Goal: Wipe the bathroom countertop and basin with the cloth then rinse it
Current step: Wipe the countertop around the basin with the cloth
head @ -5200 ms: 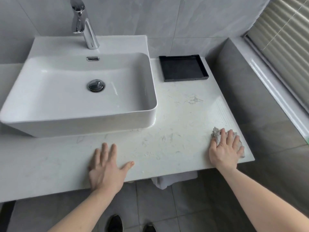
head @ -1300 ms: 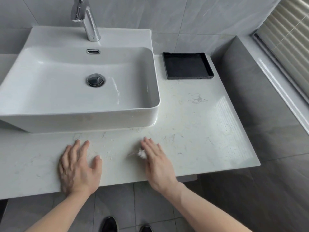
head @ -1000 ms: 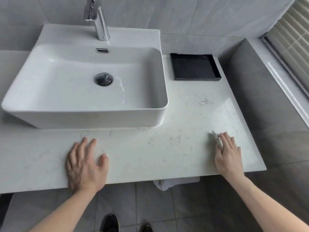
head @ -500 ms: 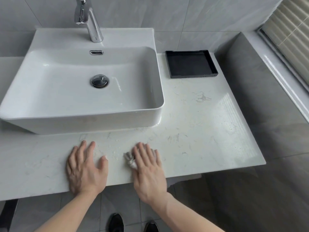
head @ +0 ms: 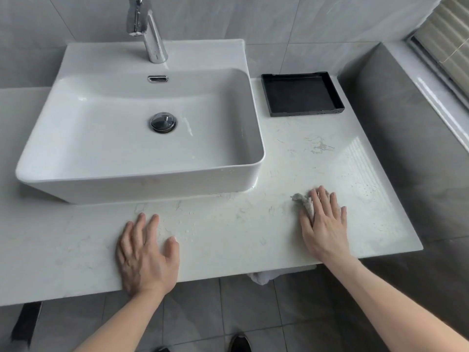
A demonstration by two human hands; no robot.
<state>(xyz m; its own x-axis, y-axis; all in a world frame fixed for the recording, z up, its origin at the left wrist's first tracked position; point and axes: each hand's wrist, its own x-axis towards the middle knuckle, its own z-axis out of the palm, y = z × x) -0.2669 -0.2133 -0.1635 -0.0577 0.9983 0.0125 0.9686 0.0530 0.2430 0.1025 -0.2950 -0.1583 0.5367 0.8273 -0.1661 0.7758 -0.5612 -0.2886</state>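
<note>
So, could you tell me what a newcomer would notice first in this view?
Probably the big white basin sitting on the pale countertop, with the chrome tap behind it. Next, the right hand pressing a crumpled grey cloth flat near the counter's right end, and the black tray beside the basin.

The right hand [head: 323,222] and the cloth [head: 304,203] under it now sit far right on the countertop [head: 228,237]. Half a second ago they lay beside the left hand [head: 146,252].

Soft daylight is coming in from the window [head: 446,39] at right, glaring in stripes on the desk [head: 360,158]. Wide-angle distortion is bending the edges; shadows are staying faint under the basin [head: 142,184].
</note>
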